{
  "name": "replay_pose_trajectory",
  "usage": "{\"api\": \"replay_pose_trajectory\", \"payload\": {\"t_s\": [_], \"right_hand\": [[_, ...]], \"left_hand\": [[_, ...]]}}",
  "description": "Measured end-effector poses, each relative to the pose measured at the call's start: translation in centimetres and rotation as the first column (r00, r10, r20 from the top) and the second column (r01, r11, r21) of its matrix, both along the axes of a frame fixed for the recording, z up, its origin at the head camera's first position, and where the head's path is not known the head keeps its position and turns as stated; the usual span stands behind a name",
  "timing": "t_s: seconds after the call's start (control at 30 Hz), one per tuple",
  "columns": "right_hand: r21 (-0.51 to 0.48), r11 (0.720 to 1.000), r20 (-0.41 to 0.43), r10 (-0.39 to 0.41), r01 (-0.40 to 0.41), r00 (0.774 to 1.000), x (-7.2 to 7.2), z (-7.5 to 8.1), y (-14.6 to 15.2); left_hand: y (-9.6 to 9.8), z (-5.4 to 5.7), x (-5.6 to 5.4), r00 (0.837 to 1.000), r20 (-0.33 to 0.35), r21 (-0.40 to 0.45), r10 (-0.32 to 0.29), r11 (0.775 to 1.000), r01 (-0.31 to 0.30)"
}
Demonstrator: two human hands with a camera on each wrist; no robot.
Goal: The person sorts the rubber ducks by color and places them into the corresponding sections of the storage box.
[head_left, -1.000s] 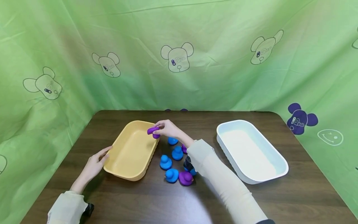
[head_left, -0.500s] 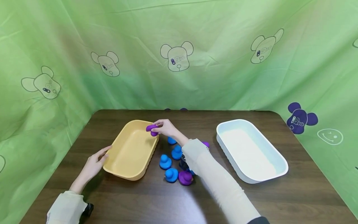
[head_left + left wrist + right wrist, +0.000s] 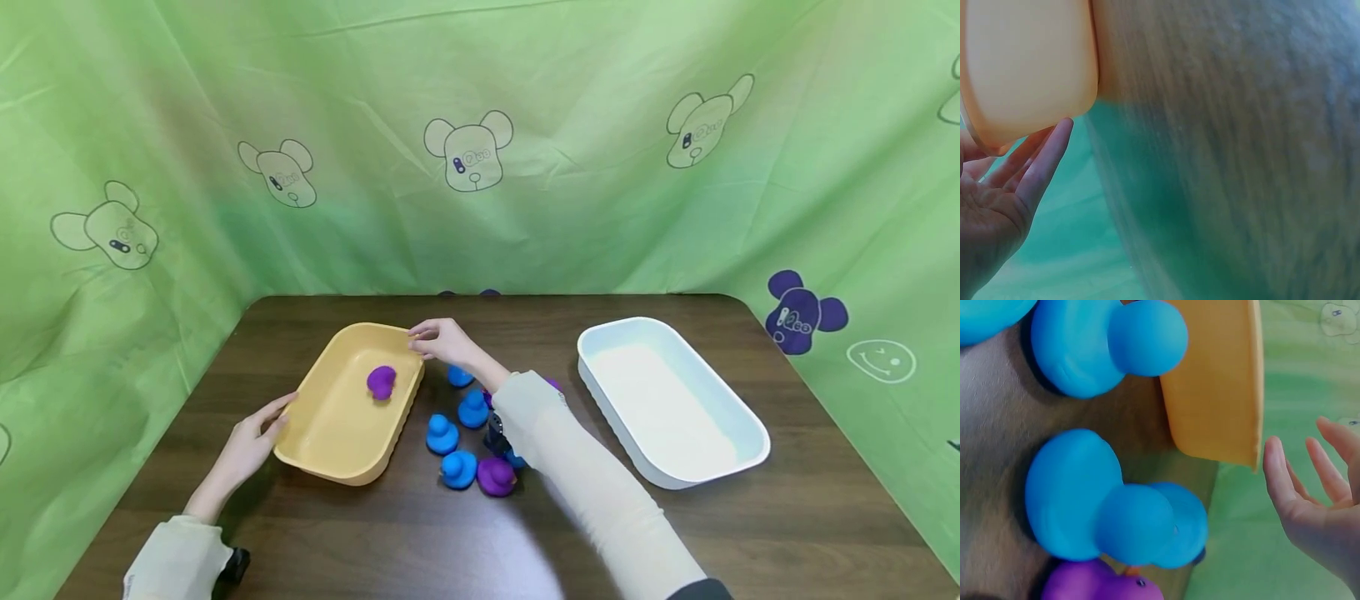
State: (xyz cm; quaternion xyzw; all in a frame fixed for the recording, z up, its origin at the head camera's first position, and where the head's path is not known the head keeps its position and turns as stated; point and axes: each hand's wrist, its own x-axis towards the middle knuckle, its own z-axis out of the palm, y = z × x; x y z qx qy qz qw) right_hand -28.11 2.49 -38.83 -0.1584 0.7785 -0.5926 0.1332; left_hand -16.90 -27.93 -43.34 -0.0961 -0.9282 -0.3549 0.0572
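A purple rubber duck lies inside the yellow tray on the left. At the tray's far right corner, my right hand hovers over the rim with nothing in its fingers; the right wrist view shows its fingers spread and relaxed. My left hand holds the tray's left edge between thumb and fingers, and in the left wrist view its fingers touch the tray wall. Several blue ducks and a purple duck sit right of the tray; my right forearm partly hides others.
A white tray stands on the right side of the brown wooden table. A green curtain with bear prints hangs behind and along the sides.
My right hand has let go of the purple duck, which has dropped into the yellow tray. That hand stays near the same rim corner. My left hand keeps its place.
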Motion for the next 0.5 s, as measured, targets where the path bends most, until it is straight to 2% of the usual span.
{"api": "replay_pose_trajectory", "payload": {"t_s": [0.13, 0.23, 0.37, 0.5], "right_hand": [[0.059, 0.996, -0.047, 0.075, -0.073, 0.996, 0.6, 0.7, 1.0], [0.136, 0.984, -0.112, 0.133, -0.118, 0.985, 1.1, 1.4, 1.9], [0.219, 0.965, -0.198, 0.191, -0.146, 0.961, 1.7, 2.1, 3.1], [0.266, 0.952, -0.248, 0.221, -0.153, 0.943, 2.2, 2.2, 4.2]], "left_hand": [[0.0, -0.1, 0.0, 1.000, -0.005, 0.004, 0.000, 1.000, 0.000], [-0.1, -0.1, -0.1, 1.000, -0.019, -0.006, 0.006, 1.000, -0.006], [-0.2, -0.3, -0.2, 0.999, -0.034, -0.018, 0.013, 1.000, -0.014], [-0.1, -0.2, -0.2, 1.000, -0.011, -0.003, 0.006, 1.000, -0.006]]}}
